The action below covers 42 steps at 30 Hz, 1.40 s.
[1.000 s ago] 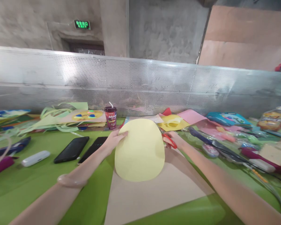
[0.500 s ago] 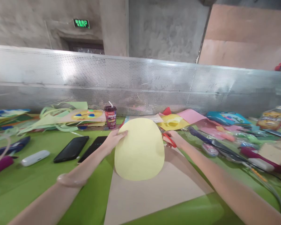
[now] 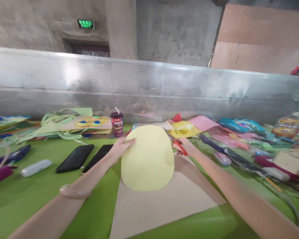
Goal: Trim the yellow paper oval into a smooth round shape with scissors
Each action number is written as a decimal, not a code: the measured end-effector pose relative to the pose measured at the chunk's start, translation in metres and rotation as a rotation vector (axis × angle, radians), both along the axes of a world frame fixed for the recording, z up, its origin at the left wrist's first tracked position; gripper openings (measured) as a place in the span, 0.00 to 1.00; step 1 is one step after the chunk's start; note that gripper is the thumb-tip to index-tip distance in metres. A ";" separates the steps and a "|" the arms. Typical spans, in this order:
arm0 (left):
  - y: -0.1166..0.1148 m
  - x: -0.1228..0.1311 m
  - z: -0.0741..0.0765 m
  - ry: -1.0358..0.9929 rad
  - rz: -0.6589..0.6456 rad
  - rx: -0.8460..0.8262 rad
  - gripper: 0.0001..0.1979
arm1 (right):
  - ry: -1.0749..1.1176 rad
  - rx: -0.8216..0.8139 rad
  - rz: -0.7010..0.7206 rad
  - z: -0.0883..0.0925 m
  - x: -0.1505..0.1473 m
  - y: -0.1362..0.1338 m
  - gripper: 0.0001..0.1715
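Observation:
A rounded sheet of pale yellow paper [image 3: 148, 161] is held up in front of me. My left hand [image 3: 122, 147] pinches it at its upper left edge, thumb on the near face and the other fingers hidden behind. At the paper's right edge, my right hand [image 3: 185, 146] is closed around red-handled scissors [image 3: 180, 148]. Their blades show in part by the upper right edge of the yellow paper. Beneath lies a large beige sheet [image 3: 161, 212] on the green table.
Left of the sheet lie two black phones [image 3: 75, 158] and a white oblong device [image 3: 36, 168]. A purple drink cup [image 3: 117, 124] stands behind them, beside paper strips [image 3: 56, 124]. Cables, a purple tool and a bottle [image 3: 288, 125] crowd the right. A perforated metal barrier [image 3: 164, 89] runs behind.
The scissors' blades show a little more beside the paper's upper right edge. The view has shifted very slightly; both hands keep their hold. A bit of someone's hand appears at the far right edge.

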<state>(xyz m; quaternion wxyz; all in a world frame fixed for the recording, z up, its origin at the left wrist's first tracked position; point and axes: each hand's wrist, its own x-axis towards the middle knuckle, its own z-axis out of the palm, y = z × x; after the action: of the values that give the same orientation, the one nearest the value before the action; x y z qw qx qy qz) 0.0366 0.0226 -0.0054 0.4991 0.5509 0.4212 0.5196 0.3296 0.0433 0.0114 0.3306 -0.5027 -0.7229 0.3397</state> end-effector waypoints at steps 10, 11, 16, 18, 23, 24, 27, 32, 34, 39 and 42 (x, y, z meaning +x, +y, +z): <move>-0.001 0.001 0.003 -0.019 0.020 -0.028 0.18 | 0.016 -0.023 0.037 0.001 0.001 0.000 0.09; -0.001 0.001 0.003 -0.020 0.020 -0.027 0.18 | 0.023 -0.019 0.044 0.000 0.001 0.000 0.09; -0.002 0.001 0.003 -0.031 0.029 -0.034 0.19 | 0.038 0.011 0.046 -0.004 0.001 0.002 0.09; -0.003 0.002 0.004 -0.037 0.029 -0.038 0.19 | 0.033 0.006 0.047 -0.005 0.000 0.002 0.09; -0.004 0.003 0.005 -0.045 0.024 -0.044 0.18 | 0.022 0.010 0.055 -0.004 0.000 0.002 0.09; -0.004 0.002 0.005 -0.045 0.023 -0.043 0.17 | 0.020 0.014 0.055 -0.004 0.000 0.002 0.09; -0.003 0.002 0.004 -0.043 0.023 -0.042 0.17 | 0.017 0.021 0.049 -0.003 0.000 0.001 0.09; -0.001 0.001 0.002 -0.043 0.026 -0.042 0.16 | 0.011 0.021 0.044 -0.003 0.000 0.000 0.09; 0.000 0.000 0.002 -0.043 0.026 -0.039 0.17 | -0.002 0.026 0.040 -0.003 0.000 0.000 0.09; -0.001 0.001 0.003 -0.035 0.025 -0.035 0.18 | -0.008 0.032 0.049 -0.004 0.000 0.001 0.10; -0.002 0.001 0.003 -0.030 0.029 -0.028 0.20 | -0.021 0.034 0.052 -0.004 0.000 0.001 0.10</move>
<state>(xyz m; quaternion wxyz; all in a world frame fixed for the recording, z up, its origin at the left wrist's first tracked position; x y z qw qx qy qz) 0.0375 0.0202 -0.0023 0.5057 0.5297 0.4288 0.5290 0.3300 0.0439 0.0074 0.3224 -0.4816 -0.7448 0.3307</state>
